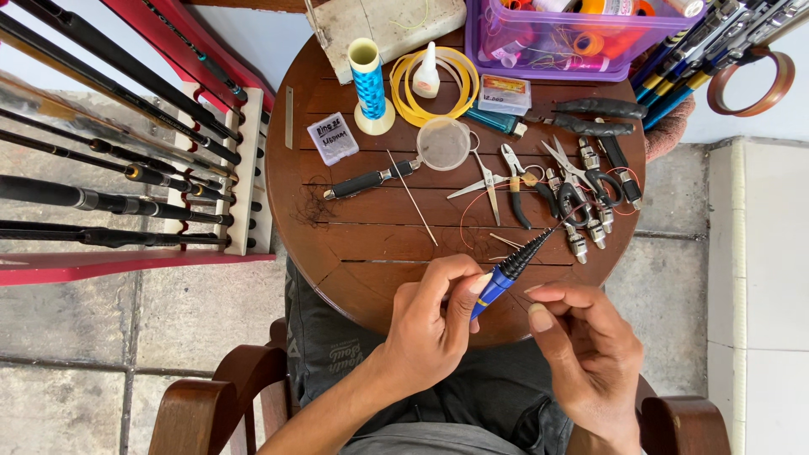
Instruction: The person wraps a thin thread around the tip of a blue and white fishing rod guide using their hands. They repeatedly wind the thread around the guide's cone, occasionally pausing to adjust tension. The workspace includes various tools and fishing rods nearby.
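You sit at a round wooden tabletop (pixel 337 244), with a red rack of dark fishing rods (pixel 126 181) lying across the left side of the scene and the arms of a wooden chair (pixel 215 392) at the near edge. At the far right edge of the tabletop stands a purple plastic bin (pixel 539 59) filled with spools, and more rods (pixel 716 42) lean in from the far right corner.

Near the middle of the far side you have a spool of blue thread (pixel 369 80) standing upright, just left of a coil of yellow line (pixel 455 93) with a small white glue bottle (pixel 426 72) inside it. Nearer to you lie a round clear lid (pixel 444 143), scissors (pixel 487 181) and pliers (pixel 514 190), well apart from your hands.

Your left hand (pixel 430 324) is closed around the blue lower part of a tapered rod piece (pixel 510 268), thumb and fingertips pinching it. The piece is held above the near edge of the tabletop, its black ribbed tip pointing far and right. Your right hand (pixel 590 345) sits just beside it, fingers loosely curled with the forefinger toward the blue section; you cannot tell whether it touches.
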